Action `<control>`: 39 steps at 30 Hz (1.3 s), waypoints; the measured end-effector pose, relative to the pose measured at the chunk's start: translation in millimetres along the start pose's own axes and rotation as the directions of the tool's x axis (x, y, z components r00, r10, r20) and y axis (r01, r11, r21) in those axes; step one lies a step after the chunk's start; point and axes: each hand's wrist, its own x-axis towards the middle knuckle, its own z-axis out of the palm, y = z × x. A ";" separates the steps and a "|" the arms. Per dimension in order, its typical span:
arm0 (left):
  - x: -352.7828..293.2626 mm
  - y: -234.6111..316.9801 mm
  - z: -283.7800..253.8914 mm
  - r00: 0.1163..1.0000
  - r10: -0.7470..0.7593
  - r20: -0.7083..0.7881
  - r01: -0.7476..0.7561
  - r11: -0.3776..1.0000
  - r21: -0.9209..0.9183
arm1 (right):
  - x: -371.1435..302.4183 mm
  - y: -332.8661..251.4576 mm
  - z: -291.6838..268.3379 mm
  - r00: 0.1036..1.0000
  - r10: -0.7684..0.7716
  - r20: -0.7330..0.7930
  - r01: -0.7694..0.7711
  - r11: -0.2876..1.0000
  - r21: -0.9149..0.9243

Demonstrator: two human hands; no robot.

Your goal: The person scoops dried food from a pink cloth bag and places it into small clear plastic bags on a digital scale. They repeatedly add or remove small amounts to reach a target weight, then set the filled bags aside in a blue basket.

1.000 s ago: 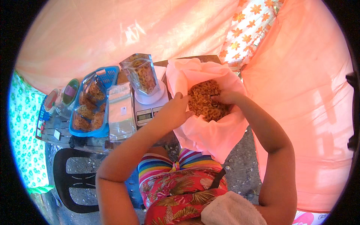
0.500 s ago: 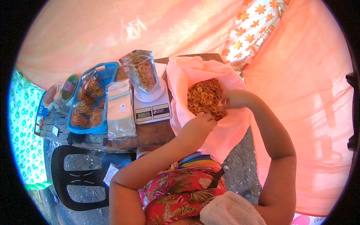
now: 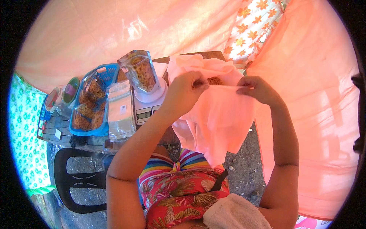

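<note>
A large pink plastic bag point(image 3: 221, 110) stands at the table's right end, its near side pulled up across the mouth. My left hand point(image 3: 192, 82) pinches the bag's edge at the left, and my right hand point(image 3: 259, 88) pinches the same edge at the right. Between my hands a small patch of round brown chips point(image 3: 215, 81) shows; the pink film hides the others. Left of the bag, a clear-fronted pouch filled with chips point(image 3: 143, 74) stands on a white digital kitchen scale point(image 3: 143, 113), which my left forearm partly covers.
Flat clear pouches point(image 3: 121, 110) lie stacked left of the scale. Beyond them a blue basket point(image 3: 76, 131) holds several filled bags, near round-lidded tubs point(image 3: 71, 91). A black chair point(image 3: 61, 183) stands at the near left. Pink sheeting point(image 3: 309, 114) hangs behind and at the right.
Both hands have left the chips and gone up to the bag's edge. The near side is lifted, covering most of the chips. The pouch still stands on the scale.
</note>
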 end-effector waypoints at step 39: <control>63.9 -103.4 55.7 0.968 -0.142 0.208 0.216 0.896 -0.389 | 112.1 37.1 42.6 0.996 -0.003 -0.088 -0.006 0.994 -0.105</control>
